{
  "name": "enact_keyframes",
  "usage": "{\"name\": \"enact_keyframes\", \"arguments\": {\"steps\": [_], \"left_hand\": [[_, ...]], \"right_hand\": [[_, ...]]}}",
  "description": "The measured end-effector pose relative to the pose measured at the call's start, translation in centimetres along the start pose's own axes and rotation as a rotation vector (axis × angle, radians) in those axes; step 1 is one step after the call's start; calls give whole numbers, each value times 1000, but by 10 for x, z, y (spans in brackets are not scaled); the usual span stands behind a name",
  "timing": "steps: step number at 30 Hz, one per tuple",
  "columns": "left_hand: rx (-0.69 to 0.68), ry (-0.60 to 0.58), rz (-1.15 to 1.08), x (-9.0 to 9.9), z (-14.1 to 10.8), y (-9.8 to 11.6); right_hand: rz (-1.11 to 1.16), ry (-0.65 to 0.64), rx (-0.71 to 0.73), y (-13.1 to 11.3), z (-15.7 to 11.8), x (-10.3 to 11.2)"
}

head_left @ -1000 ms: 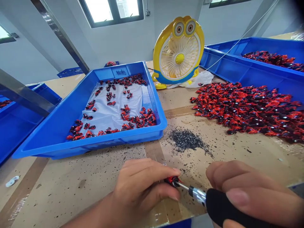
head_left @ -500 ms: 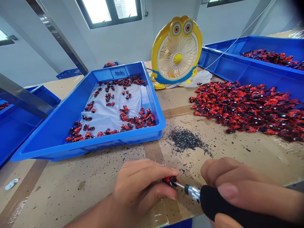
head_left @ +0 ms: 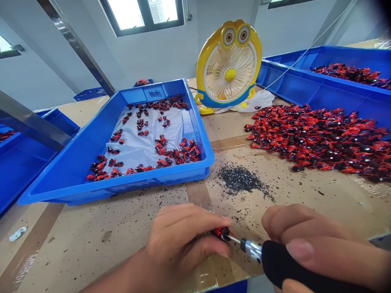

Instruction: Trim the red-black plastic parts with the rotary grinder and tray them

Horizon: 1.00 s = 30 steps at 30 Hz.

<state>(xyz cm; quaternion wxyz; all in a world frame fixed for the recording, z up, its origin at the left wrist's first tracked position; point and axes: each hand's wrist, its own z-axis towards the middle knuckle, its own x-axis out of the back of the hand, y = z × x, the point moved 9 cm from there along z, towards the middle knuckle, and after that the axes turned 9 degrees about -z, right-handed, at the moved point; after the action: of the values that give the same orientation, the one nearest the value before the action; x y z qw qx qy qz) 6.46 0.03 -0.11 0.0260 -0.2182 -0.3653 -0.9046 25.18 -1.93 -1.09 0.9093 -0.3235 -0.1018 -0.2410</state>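
Note:
Between thumb and fingers, my left hand pinches a small red-and-black plastic part, most of it covered by the fingers. My right hand is wrapped round the black handle of a screwdriver with a silver collar. Its thin metal shaft points left, and the tip meets the dark round end of the part; whether it sits inside cannot be made out. Beyond the hands, a heap of black shavings lies on the cardboard-covered table.
A blue tray at left holds scattered red-and-black parts on white sheeting. Right of it stands a yellow fan. A large pile of similar parts spreads at right before another blue tray. A metal post slants at left.
The whole view has shifted very slightly. Both hands keep their grips, and the screwdriver tip stays at the part's end.

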Motion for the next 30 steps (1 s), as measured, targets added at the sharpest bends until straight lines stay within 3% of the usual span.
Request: {"name": "enact_keyframes", "arguments": {"steps": [18,21,25,30], "left_hand": [[7,-17,-7,-3,1,0],[3,-25,-7,-3,2,1],[11,-39,2,-3,3,2],[9,-30,0,-2,3,4]], "right_hand": [[105,339,-98,15,-17,5],[103,244,-70,12,-8,6],[36,21,-5,2,1,-5],[13,88,-25,2,3,2]]}}
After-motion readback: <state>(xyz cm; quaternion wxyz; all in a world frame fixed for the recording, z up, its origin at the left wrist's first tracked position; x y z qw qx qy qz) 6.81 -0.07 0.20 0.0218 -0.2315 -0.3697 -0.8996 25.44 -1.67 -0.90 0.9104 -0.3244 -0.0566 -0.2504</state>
